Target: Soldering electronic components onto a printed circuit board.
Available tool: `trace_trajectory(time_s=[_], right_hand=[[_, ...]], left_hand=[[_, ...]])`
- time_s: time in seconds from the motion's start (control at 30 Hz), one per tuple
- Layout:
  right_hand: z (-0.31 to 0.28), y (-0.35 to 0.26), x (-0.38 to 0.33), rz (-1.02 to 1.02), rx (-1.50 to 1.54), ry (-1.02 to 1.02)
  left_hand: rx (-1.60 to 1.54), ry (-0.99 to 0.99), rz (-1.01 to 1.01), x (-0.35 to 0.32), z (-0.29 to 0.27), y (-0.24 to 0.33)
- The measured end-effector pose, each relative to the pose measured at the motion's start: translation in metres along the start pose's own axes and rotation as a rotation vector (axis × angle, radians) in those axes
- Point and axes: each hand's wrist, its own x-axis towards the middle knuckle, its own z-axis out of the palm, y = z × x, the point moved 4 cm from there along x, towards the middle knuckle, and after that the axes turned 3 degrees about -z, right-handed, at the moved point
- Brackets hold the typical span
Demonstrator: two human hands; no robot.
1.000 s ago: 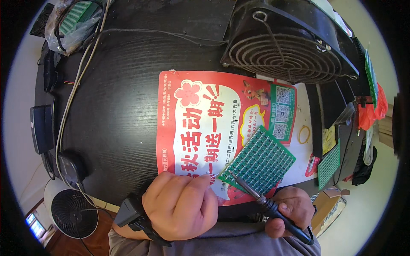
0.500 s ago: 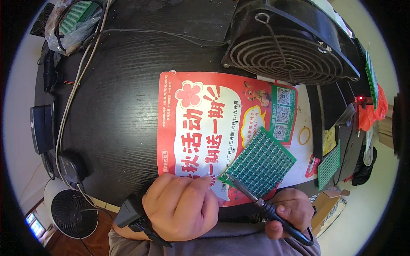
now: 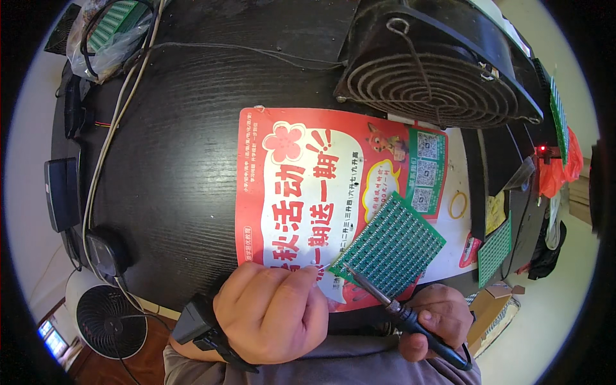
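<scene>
My right hand [image 3: 443,314] is closed round the black handle of a soldering iron [image 3: 410,319]. The iron slants up and left, its tip over the left corner of a green circuit board [image 3: 390,247] covered in rows of small solder points. Whether the tip touches the board, I cannot tell. My left hand [image 3: 273,314] is closed in a pinch at that same corner. A thin silvery wire [image 3: 326,265] pokes out from its fingertips toward the board; the rest is hidden in the fist. Under the board lies a red and white printed sheet [image 3: 295,192].
A black fan with a wire grille [image 3: 430,90] stands at the far right. Another green board [image 3: 495,253] lies at the right edge. Cables [image 3: 106,154] and black adapters [image 3: 62,192] line the dark table's left side. A white round fan [image 3: 112,321] stands lower left.
The soldering iron's tip has shifted very slightly to the right over the board's corner. Both hands and the board stay nearly where they were.
</scene>
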Motion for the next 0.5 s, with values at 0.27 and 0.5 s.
trace_trajectory(time_s=[0.27, 0.5], right_hand=[[-0.0041, -0.0019, -0.0007, 0.096, 0.089, -0.017], [-0.004, -0.0037, 0.0003, 0.157, 0.056, -0.032]], left_hand=[[-0.001, 0.015, -0.022, -0.0024, 0.0001, 0.0001], [0.004, 0.045, -0.04, -0.0015, 0.0003, 0.0007]])
